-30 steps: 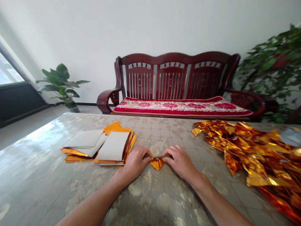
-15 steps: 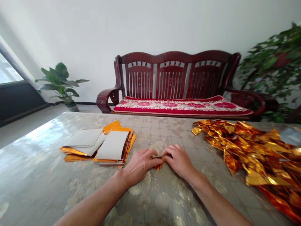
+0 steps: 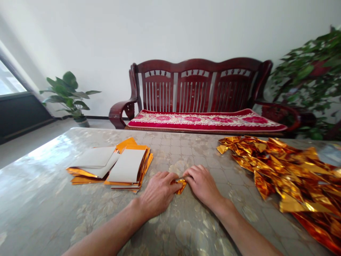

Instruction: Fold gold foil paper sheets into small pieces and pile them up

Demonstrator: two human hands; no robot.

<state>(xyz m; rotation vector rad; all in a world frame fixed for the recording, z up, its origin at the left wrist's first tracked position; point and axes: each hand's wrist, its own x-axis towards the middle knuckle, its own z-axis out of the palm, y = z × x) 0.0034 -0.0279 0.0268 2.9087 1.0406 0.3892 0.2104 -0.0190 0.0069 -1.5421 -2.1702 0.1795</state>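
Two bare hands meet over the near middle of the table (image 3: 117,227), gripping a small piece of folded gold foil paper (image 3: 181,187) between them. The left hand (image 3: 159,190) has its thumb and fingers clamped together on the left end of the piece, its back turned up and covering part of the fold. The right hand (image 3: 203,183) pinches the opposite end between thumb and forefinger, its other fingers curled in together. Between the fingertips a thin dark upper edge runs across, and a crumpled, shiny gold flap hangs toward the near side; whether the flap touches the tabletop cannot be told. To the left, just beyond the left hand, lie foil-backed paper sheets in two overlapping piles, the left pile (image 3: 94,156) and the right pile (image 3: 127,165), pale grey faces up with orange-gold edges showing. On the right side, well apart from the right hand, spreads a heap of folded gold foil pieces (image 3: 290,170), with a pale, unclear item (image 3: 330,154) at its far right. Past the far edge of the table stands a dark red wooden bench (image 3: 194,89) bearing a floral red seat cover (image 3: 205,119), with a potted plant (image 3: 68,94) to its left and trailing foliage (image 3: 314,71) to its right.
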